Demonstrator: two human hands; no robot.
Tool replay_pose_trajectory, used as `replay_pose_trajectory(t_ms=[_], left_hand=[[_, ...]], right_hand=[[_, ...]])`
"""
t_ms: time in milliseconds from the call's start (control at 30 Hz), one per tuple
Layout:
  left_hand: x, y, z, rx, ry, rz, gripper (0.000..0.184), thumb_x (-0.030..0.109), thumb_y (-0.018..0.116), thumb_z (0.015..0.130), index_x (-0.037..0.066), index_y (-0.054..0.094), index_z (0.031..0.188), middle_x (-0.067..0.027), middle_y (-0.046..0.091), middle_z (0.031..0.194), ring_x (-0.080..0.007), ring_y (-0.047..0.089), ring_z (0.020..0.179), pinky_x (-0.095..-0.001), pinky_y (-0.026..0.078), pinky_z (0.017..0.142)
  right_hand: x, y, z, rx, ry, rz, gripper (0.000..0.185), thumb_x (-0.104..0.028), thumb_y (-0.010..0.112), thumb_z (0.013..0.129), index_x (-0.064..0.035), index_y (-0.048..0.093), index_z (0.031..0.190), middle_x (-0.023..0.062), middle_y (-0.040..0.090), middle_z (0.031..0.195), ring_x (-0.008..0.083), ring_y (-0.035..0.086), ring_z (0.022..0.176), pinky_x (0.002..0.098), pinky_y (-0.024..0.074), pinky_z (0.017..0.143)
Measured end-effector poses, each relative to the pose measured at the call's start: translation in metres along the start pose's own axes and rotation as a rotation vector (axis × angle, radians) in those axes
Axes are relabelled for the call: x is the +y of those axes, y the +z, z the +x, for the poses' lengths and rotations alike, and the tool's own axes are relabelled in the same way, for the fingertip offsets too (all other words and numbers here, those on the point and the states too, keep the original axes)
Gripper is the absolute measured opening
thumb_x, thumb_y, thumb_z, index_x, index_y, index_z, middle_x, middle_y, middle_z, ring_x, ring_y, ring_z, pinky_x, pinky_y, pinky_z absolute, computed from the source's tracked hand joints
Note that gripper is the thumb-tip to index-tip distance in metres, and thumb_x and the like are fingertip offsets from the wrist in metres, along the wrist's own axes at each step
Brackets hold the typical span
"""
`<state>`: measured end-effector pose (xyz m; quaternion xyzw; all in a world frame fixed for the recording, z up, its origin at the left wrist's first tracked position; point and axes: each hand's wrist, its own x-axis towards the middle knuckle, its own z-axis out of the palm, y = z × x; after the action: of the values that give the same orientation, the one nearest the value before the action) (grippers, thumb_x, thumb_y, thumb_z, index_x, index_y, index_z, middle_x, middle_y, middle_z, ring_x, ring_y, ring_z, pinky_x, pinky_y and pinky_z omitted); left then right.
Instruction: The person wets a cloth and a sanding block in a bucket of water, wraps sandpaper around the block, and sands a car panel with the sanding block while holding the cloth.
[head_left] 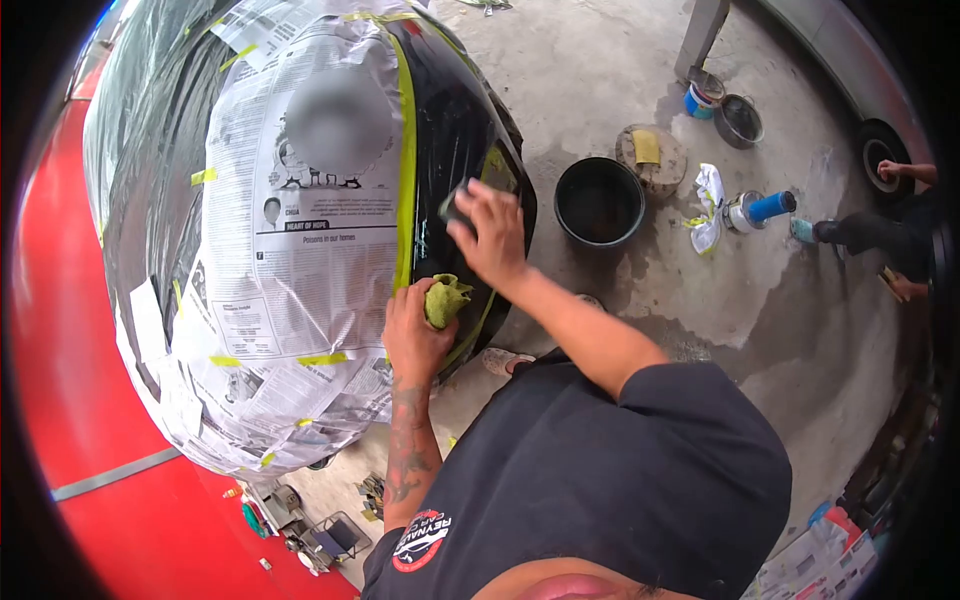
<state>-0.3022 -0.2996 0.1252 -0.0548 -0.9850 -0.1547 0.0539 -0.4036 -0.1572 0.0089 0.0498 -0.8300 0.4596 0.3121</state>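
Nearest, the left grip (412, 332) is closed around a yellow-green, crumpled, cloth-like pad (447, 302) at the lower part of the glossy black car panel (440, 115). I judge this pad light and soft; its gathered middle seems the best place to hold. A little farther, the right grip (492, 236) pinches a small, dark, flat block (453, 205) over the panel; some fingertips are blurred. The block is probably light but stiffer, and could slip if wet, so its two sides should be held. The white printed newspaper (320, 262) beside them looks easily torn. Beyond, a round black bucket (570, 200) stands on the floor.
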Motion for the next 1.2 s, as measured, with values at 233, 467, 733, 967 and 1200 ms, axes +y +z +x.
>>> replay_pose_trajectory(t_ms=[233, 467, 733, 967, 1200], left_hand=[[-0.002, 0.001, 0.001, 0.003, 0.031, 0.019, 0.057, 0.013, 0.084, 0.068, 0.017, 0.064, 0.121, -0.0085, 0.066, 0.108, -0.0354, 0.063, 0.103, -0.0480, 0.055, 0.086], [0.000, 0.000, 0.000, 0.004, 0.020, 0.007, 0.057, 0.012, 0.084, 0.068, 0.017, 0.065, 0.121, -0.0082, 0.066, 0.109, -0.0356, 0.063, 0.103, -0.0476, 0.054, 0.087], [0.003, -0.002, 0.001, 0.007, 0.035, -0.001, 0.050, 0.014, 0.086, 0.073, 0.013, 0.066, 0.119, -0.0112, 0.068, 0.109, -0.0365, 0.065, 0.106, -0.0456, 0.052, 0.091], [-0.002, 0.001, -0.001, 0.043, 0.079, 0.001, 0.053, 0.012, 0.083, 0.070, 0.015, 0.065, 0.119, -0.0093, 0.067, 0.111, -0.0370, 0.063, 0.105, -0.0474, 0.053, 0.089], [-0.001, 0.000, -0.002, 0.038, 0.068, 0.008, 0.053, 0.013, 0.084, 0.069, 0.015, 0.065, 0.119, -0.0094, 0.067, 0.110, -0.0370, 0.062, 0.104, -0.0474, 0.053, 0.089]], right_hand=[[0.033, 0.022, 0.053, 0.110, 0.082, 0.025, 0.045, -0.030, 0.077, 0.090, -0.0164, 0.062, 0.130, 0.0067, 0.058, 0.140, 0.0339, 0.054, 0.122, 0.0505, 0.0447, 0.099], [0.028, 0.029, 0.013, 0.217, 0.045, 0.121, 0.051, -0.018, 0.079, 0.087, -0.0095, 0.058, 0.133, 0.0146, 0.058, 0.140, 0.0404, 0.054, 0.124, 0.0519, 0.0436, 0.103], [0.042, 0.032, 0.024, 0.153, 0.222, 0.165, 0.046, -0.021, 0.074, 0.094, -0.0105, 0.055, 0.135, 0.0136, 0.055, 0.146, 0.0402, 0.053, 0.127, 0.0524, 0.0454, 0.104], [0.029, 0.037, 0.001, 0.209, 0.172, 0.191, 0.051, -0.018, 0.075, 0.091, -0.0045, 0.057, 0.137, 0.0183, 0.057, 0.141, 0.0432, 0.054, 0.126, 0.0522, 0.0425, 0.107], [0.033, 0.031, 0.004, 0.180, 0.101, 0.179, 0.049, -0.020, 0.073, 0.095, -0.0050, 0.053, 0.137, 0.0215, 0.055, 0.141, 0.0412, 0.054, 0.128, 0.0491, 0.0412, 0.108]])
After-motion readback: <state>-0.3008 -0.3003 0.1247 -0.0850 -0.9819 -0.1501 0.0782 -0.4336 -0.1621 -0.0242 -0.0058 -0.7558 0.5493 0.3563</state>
